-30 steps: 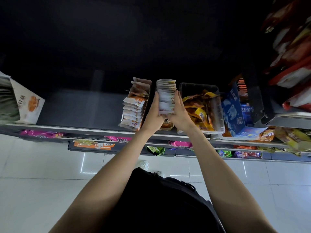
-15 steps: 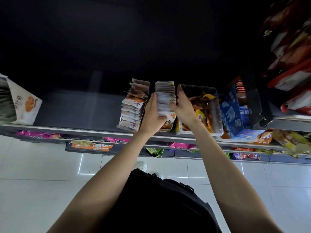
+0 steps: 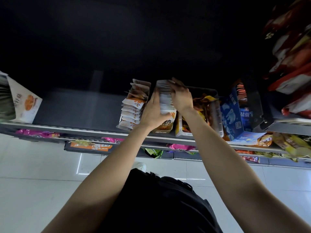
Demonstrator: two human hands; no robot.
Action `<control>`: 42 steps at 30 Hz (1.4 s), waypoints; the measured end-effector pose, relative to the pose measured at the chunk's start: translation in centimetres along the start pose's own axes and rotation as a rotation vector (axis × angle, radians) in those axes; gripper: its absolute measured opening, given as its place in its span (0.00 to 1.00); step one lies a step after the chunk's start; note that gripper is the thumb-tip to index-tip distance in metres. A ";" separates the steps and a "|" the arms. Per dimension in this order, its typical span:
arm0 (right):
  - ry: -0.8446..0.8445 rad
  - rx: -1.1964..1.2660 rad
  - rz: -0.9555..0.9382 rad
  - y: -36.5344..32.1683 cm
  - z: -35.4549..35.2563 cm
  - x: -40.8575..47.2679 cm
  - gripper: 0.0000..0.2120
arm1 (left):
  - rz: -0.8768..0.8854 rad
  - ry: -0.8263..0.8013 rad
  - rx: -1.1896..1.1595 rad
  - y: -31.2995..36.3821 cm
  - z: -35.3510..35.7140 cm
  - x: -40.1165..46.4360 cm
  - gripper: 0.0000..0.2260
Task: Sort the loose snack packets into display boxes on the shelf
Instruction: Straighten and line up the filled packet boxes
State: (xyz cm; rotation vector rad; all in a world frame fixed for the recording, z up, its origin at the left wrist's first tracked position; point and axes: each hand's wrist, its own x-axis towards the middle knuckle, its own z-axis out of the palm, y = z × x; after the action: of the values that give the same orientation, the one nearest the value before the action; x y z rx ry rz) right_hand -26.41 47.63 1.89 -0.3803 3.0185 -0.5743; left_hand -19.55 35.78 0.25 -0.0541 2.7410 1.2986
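A row of white snack packets point(image 3: 165, 100), standing upright in a display box point(image 3: 165, 126) on the shelf point(image 3: 84, 128), is being pressed between both hands. The left hand point(image 3: 154, 113) is being held against the row's left side, thumb curled over the front packets, while the right hand point(image 3: 180, 96) is being laid with fairly straight fingers point(image 3: 175, 83) over the row's top right. A second box of packets point(image 3: 133, 108) is being left untouched just to the left.
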 end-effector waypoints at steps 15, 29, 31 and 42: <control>-0.153 0.720 0.179 -0.3 1.0 -5.7 0.28 | -0.074 -0.125 -0.742 -0.1 0.6 -0.4 0.42; -0.063 0.878 0.326 -1.4 0.7 -6.5 0.21 | -0.080 0.023 -0.638 0.3 0.3 -1.2 0.25; -0.038 1.010 0.347 -1.6 0.5 -7.6 0.21 | -0.111 0.044 -0.716 0.3 0.6 -1.4 0.22; -0.092 0.409 0.117 -0.6 1.3 -9.9 0.36 | -0.213 0.010 -0.809 -1.0 0.2 -2.9 0.23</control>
State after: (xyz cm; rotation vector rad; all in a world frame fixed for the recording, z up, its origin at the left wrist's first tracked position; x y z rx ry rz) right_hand -16.55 49.10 0.88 -0.1979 2.7161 -1.0976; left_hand -16.56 35.26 -0.30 -0.3961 1.9568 2.2083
